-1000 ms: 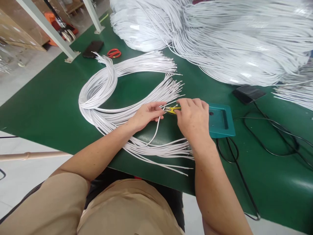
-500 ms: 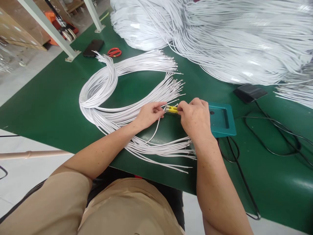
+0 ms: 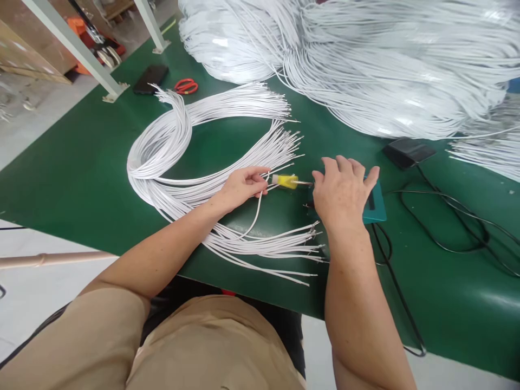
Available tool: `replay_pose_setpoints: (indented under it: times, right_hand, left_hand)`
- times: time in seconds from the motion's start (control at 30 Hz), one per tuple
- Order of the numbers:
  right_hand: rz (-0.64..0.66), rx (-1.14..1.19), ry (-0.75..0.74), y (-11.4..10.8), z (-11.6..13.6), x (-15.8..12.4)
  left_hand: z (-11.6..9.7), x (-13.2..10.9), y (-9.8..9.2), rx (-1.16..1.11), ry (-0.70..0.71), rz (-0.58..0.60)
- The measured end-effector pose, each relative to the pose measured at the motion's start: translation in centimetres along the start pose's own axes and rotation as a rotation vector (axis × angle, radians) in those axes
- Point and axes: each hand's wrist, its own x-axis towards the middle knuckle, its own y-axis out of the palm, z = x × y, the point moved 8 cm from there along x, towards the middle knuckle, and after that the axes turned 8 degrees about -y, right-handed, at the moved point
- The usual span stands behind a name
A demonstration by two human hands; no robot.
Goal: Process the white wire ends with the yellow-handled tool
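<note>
My left hand pinches the end of a single white wire, whose slack loops down to the bundle below. Just right of its fingertips is a yellow handle-like piece, pale at its left end, with a thin metal rod running right. Whether the wire touches that piece I cannot tell. My right hand is open, fingers spread, over a teal box and hiding much of it. Under and around my left hand fans a bundle of white wires with bare-looking tips.
Large heaps of white wire cover the back of the green table. Red-handled scissors and a black phone-like object lie at far left. A black pedal-like block and black cables are on the right.
My right hand has let go of the yellow piece, moved right and spread its fingers over the teal box. The metal rod now shows. My left hand has barely shifted.
</note>
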Motion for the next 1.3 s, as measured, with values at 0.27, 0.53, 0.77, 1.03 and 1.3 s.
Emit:
replay_pose_setpoints:
  times: [0.27,0.53,0.77,1.03,1.3]
  right_hand:
    - [0.022,0.587,-0.316,-3.5,5.9,-0.1]
    - [0.437,0.332,-0.787,-2.2,15.9,-7.4]
    - [0.54,0.353,-0.629,-2.4,16.3,-11.1]
    - [0.428,0.361,-0.593,-2.9,16.8,-12.9]
    - [0.11,0.414,-0.699,-5.1,19.1,-15.0]
  left_hand:
    - [-0.3,-0.8,0.4,-0.169,-0.004,0.128]
    - [-2.4,-2.3,0.0,0.181,0.098,0.11]
    - [-2.5,-3.4,1.3,0.972,0.286,0.014]
    - [-2.4,-2.7,2.5,1.419,0.362,-0.132]
    - [-2.0,-2.5,2.3,1.516,0.321,-0.116]
